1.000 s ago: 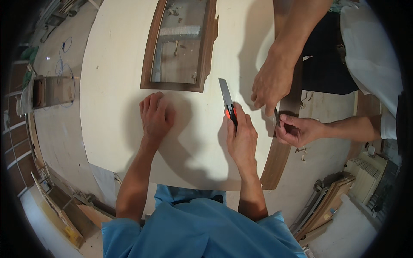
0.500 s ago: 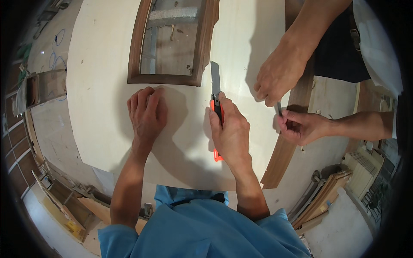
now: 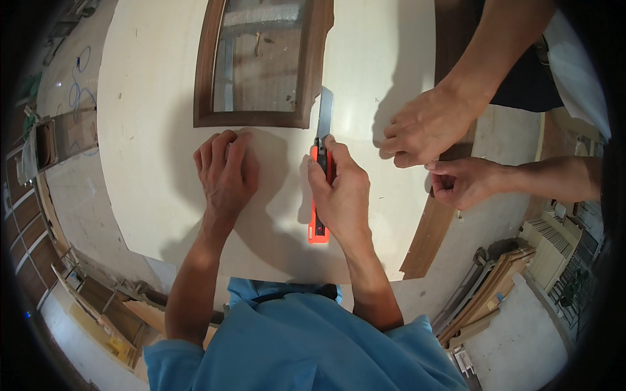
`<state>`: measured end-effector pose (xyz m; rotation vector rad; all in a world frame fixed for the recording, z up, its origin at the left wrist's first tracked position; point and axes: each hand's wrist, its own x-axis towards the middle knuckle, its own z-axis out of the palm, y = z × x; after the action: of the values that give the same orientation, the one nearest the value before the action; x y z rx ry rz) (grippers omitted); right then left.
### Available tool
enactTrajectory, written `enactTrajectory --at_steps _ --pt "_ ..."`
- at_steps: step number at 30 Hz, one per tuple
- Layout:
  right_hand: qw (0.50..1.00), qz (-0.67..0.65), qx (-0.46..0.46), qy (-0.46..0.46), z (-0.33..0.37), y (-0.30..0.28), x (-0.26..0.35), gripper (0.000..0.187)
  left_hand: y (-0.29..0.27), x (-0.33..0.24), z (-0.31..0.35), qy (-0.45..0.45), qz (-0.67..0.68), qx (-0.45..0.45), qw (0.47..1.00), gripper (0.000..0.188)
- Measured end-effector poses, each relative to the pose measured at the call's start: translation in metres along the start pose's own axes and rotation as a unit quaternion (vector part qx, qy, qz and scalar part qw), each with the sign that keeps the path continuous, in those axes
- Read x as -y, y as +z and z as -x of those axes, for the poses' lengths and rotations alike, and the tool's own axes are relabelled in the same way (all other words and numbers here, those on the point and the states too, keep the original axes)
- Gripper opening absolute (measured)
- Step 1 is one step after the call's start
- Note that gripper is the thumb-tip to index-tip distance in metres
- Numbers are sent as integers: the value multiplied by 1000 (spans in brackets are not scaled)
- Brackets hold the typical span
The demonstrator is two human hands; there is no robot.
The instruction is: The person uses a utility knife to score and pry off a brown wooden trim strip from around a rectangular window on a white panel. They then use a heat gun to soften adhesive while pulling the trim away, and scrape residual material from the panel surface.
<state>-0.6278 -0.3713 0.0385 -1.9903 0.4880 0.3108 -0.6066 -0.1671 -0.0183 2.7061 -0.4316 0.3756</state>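
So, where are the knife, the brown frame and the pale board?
Knife (image 3: 323, 158): head view, on the black part of its handle.
Frame (image 3: 251, 119): head view, on its near rail.
Board (image 3: 147, 143): head view, on its bare left part.

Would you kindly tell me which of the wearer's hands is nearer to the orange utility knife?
Right: the right hand is wrapped around the orange utility knife. The left hand is apart from it, off to its left, just below the brown frame.
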Motion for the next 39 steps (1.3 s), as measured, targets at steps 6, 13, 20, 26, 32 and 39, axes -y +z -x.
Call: enactTrajectory --at_steps 6,13,20,26,32,39 --pt "1000 2 1 -7 -3 -2 -1 42 3 -4 4 -2 -8 -3 1000 33" --pt "994 -79 -68 -17 10 4 -6 40 1 4 6 13 7 -4 1000 27" --pt "984 -161 -70 -33 17 -4 -21 42 4 2 5 14 -2 -32 999 24" --pt "994 -6 -88 -61 -3 -5 -9 43 4 -6 7 -21 -1 -29 999 25" --pt "942 233 -179 -161 -63 -2 15 43 -2 12 -22 -37 -67 -92 993 29" --pt "966 194 -164 -54 -78 6 44 43 -8 96 -58 -152 -100 -73 981 31"
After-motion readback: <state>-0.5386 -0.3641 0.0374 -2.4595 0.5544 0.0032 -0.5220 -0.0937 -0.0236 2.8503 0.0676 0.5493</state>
